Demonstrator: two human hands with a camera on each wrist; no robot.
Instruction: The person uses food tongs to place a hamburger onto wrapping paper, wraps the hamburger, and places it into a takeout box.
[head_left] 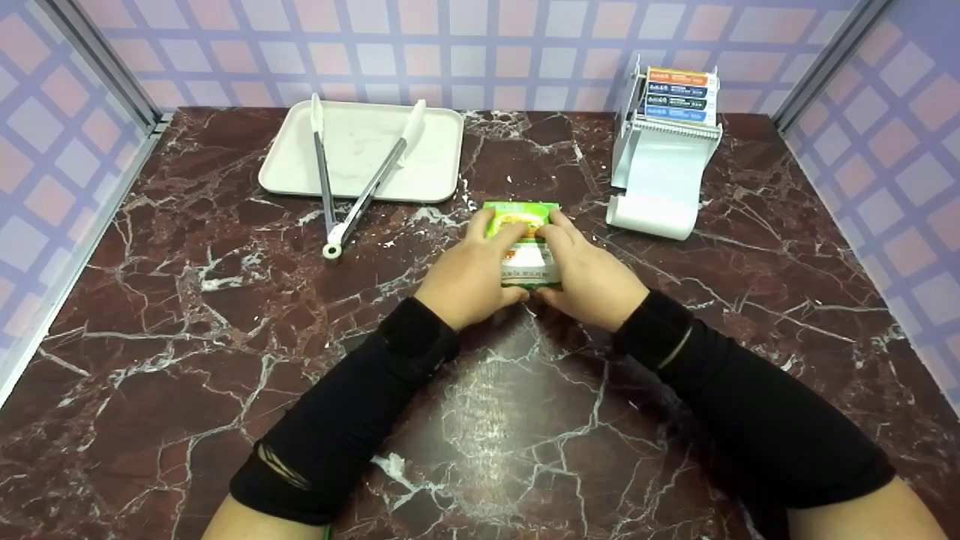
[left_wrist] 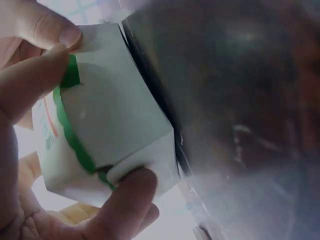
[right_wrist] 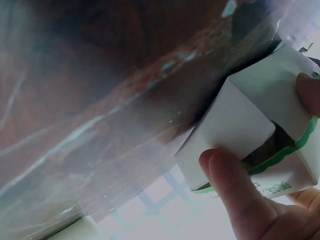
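Observation:
A small green-and-white printed paper box (head_left: 523,256) stands on the table in front of me, held between both hands. My left hand (head_left: 466,279) grips its left side, with fingers over the top and the thumb at the near end. On the right side my right hand (head_left: 596,283) grips it in the same way. In the left wrist view the left thumb (left_wrist: 132,192) presses a white flap at the box's end. The right wrist view shows the right thumb (right_wrist: 225,175) on a white flap, beside a dark gap under the box's green scalloped edge.
Metal tongs (head_left: 379,176) with white tips lie spread across a cream tray (head_left: 285,174) at the back left. At the back right stands a metal dispenser (head_left: 624,154) with colourful labels on top and a white roll (head_left: 652,217) hanging forward. Checked walls enclose the marbled table (head_left: 187,360).

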